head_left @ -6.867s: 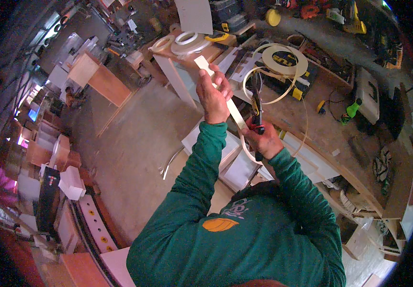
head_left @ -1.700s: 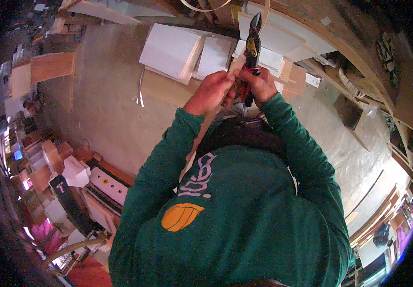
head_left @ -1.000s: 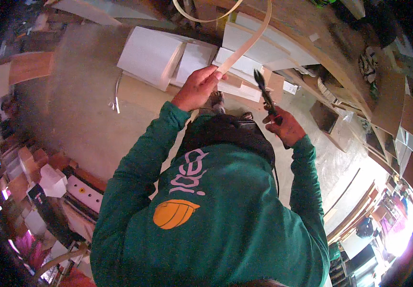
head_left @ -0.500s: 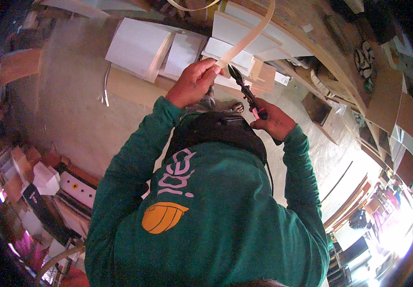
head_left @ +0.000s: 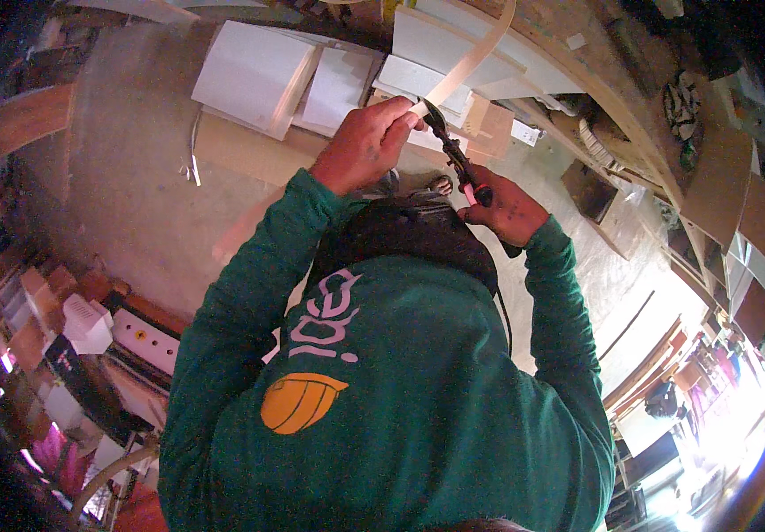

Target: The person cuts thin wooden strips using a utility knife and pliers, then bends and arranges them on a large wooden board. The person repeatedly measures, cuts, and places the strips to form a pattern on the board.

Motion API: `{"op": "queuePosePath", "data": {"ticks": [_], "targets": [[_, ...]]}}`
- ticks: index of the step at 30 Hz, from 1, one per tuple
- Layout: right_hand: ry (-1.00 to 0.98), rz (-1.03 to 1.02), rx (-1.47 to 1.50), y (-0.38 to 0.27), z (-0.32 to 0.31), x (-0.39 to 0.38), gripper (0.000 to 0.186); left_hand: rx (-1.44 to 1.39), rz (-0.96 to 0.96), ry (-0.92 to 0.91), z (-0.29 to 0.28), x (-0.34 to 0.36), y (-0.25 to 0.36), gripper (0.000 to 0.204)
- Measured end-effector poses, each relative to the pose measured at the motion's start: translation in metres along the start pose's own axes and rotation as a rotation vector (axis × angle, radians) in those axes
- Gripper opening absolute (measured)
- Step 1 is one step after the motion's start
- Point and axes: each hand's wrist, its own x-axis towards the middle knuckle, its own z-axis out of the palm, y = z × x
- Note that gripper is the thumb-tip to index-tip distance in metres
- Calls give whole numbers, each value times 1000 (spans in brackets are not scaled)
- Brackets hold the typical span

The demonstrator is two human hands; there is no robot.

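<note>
1. Since half a second ago, both hands have drawn slightly closer, the cutter's tip now right at the left fingers
2. Head view: one left hand pinches one pale edging strip, which runs up and out of the top edge
3. One right hand is clenched around the red handles of one pair of pliers
4. Whether the pliers bite the strip is hard to make out
5. Two white boards lie on the floor beyond
</note>
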Motion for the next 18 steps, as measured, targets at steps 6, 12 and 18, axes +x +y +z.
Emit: {"op": "queuePosePath", "data": {"ticks": [6, 12, 18], "targets": [[40, -74, -223, -4, -1, 4, 72, -68, -128, -57, 0, 6, 0, 34], [59, -50, -360, 7, -4, 12, 67, 7, -168, -110, -6, 8, -4, 35], [84, -137, -442, 14, -6, 17, 65, 40, -62, -86, -5, 8, -16, 38]]}}
